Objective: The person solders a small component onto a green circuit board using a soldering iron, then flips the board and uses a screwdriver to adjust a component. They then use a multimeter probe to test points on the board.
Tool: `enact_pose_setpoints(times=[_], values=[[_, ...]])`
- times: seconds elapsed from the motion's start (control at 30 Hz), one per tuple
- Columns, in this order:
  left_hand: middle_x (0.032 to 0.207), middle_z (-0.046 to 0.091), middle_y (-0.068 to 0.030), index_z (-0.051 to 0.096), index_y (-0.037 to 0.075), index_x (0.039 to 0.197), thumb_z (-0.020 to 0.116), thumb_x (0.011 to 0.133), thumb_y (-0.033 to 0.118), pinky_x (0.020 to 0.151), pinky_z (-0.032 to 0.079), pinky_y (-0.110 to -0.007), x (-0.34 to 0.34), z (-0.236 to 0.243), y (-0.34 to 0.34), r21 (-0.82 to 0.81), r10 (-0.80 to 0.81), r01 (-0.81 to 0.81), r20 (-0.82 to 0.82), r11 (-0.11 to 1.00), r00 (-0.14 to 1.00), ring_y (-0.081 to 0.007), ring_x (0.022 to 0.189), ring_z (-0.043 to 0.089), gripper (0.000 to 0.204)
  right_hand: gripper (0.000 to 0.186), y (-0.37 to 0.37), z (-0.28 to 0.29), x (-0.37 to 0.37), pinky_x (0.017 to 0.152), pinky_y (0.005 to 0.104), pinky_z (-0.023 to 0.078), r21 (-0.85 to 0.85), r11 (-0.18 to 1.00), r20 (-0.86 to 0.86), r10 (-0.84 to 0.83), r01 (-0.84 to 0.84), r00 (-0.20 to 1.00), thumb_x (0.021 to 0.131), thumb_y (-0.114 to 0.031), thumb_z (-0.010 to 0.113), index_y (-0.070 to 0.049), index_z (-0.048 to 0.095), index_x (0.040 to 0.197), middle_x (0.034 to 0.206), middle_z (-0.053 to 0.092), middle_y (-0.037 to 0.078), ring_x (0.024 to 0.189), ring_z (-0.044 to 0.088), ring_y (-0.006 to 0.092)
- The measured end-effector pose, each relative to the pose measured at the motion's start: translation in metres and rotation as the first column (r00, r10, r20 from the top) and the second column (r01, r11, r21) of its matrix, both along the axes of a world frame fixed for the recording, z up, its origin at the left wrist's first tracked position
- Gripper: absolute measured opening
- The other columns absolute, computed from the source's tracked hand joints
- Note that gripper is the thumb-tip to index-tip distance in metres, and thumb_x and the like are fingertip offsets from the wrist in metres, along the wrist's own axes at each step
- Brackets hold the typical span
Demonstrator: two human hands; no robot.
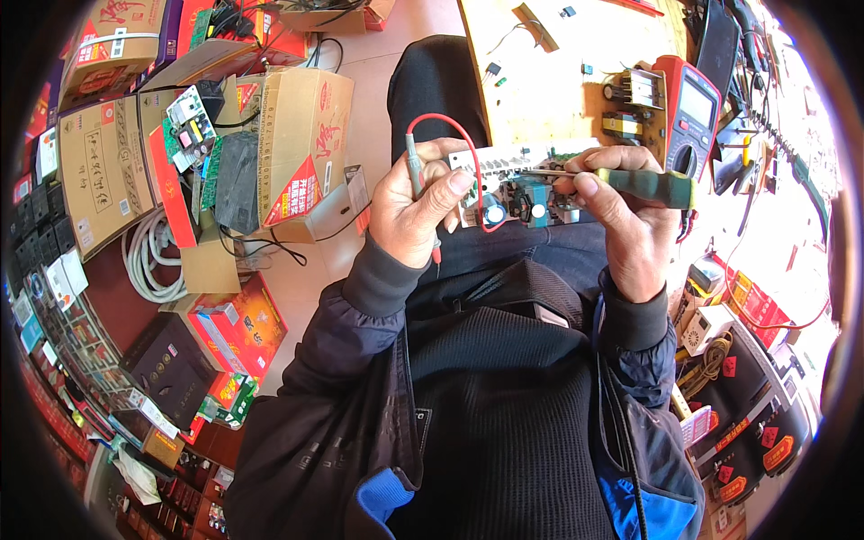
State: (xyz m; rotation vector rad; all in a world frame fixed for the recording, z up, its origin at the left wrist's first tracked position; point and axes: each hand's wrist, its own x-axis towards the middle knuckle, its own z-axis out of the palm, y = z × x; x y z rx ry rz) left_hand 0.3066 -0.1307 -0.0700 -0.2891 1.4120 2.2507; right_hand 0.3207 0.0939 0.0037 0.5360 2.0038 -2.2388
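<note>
Circuit board (517,193) was what both hands worked on, held up over the person's lap, just off the near edge of the wooden workbench (540,81). It sat roughly level with its components facing up, a round capacitor and a blue part showing near the middle, probably so the parts could be seen from above.

The left hand (418,207) gripped the board's left end, thumb pressed on top and fingers curled under it. In the same grasp it pinched a grey test probe (415,166), whose red lead (459,135) arched over the board and dropped past the wrist; holding both together likely kept the probe within reach.

The right hand (621,216) was closed around the green-and-black handle of a screwdriver (643,187), thumb along the grip, the thin shaft pointing left so its tip rested on the board's upper edge. That low, sideways hold seemed to steady the tip.

A red multimeter (688,112) lay at the workbench's right edge, next to another board with a transformer (630,99). Cardboard boxes (297,135) crowded the floor to the left.
</note>
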Motion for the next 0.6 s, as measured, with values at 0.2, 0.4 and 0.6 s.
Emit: enact_pose_setpoints(times=[0.2,0.4,0.6], values=[[0.077,0.062,0.0010,0.059,-0.002,0.128,0.069,0.100,0.017,0.055,0.044,-0.019,0.0009,-0.0015,0.0002,-0.002,0.005,-0.005,-0.009,1.000,1.000,-0.0041,0.060,0.052,0.035,0.018,-0.0010,-0.0013,0.0002,0.082,0.0321,0.059,-0.014,1.000,-0.018,-0.004,0.004,1.000,0.092,0.005,0.071,0.005,0.063,0.108,0.105,0.068,0.014,0.090,0.073,0.0227],[0.077,0.061,0.0006,0.058,-0.004,0.129,0.069,0.100,0.021,0.054,0.045,-0.020,0.0013,-0.0001,0.0021,-0.042,0.008,-0.008,0.001,0.999,1.000,-0.0042,0.059,0.051,0.039,0.017,-0.0013,-0.0004,0.0006,0.082,0.0324,0.059,-0.016,1.000,-0.016,-0.003,0.003,1.000,0.092,0.005,0.071,0.005,0.063,0.108,0.104,0.069,0.014,0.091,0.073,0.0232],[0.078,0.058,-0.0004,0.056,-0.006,0.129,0.070,0.099,0.029,0.051,0.046,-0.021,0.0007,0.0004,0.0035,-0.067,0.004,-0.006,-0.030,0.998,1.000,-0.0039,0.057,0.047,0.048,0.018,-0.0009,-0.0004,0.0006,0.082,0.0325,0.059,-0.009,1.000,-0.016,0.005,-0.005,1.000,0.092,0.004,0.071,0.005,0.063,0.108,0.104,0.069,0.014,0.091,0.074,0.0232]])
